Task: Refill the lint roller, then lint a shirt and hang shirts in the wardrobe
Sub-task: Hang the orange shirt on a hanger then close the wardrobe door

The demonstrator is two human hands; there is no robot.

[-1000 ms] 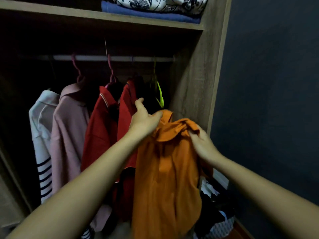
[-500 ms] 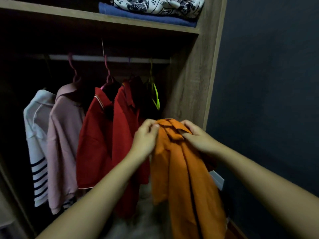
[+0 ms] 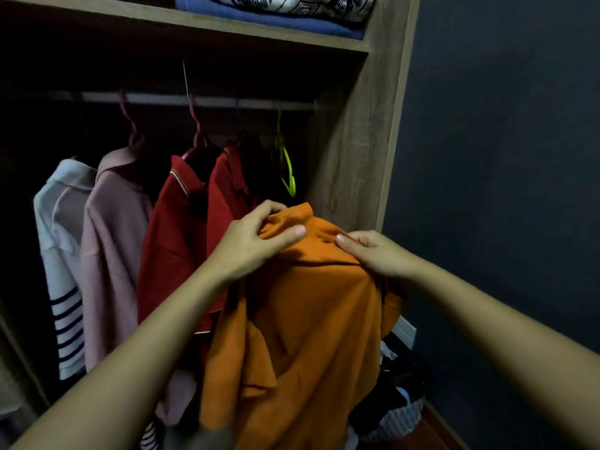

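Note:
An orange polo shirt [image 3: 308,319] hangs in front of the open wardrobe, held up at its collar by both hands. My left hand [image 3: 250,245] pinches the left side of the collar between thumb and fingers. My right hand [image 3: 376,254] grips the right side of the collar and shoulder. Just above and behind the shirt, a bare yellow-green hanger [image 3: 287,170] hangs from the wardrobe rail [image 3: 194,100]. No lint roller is in view.
On the rail hang two red shirts [image 3: 175,235], a pink shirt [image 3: 110,241] and a white striped shirt [image 3: 61,254]. Folded textiles [image 3: 276,14] lie on the upper shelf. The wardrobe's side panel [image 3: 354,141] stands right of the hanger. A basket of clothes [image 3: 396,414] sits low right.
Both hands shifted along the collar and spread it, so the shirt's back now faces me more broadly. The shirt stays at about the same height below the yellow-green hanger.

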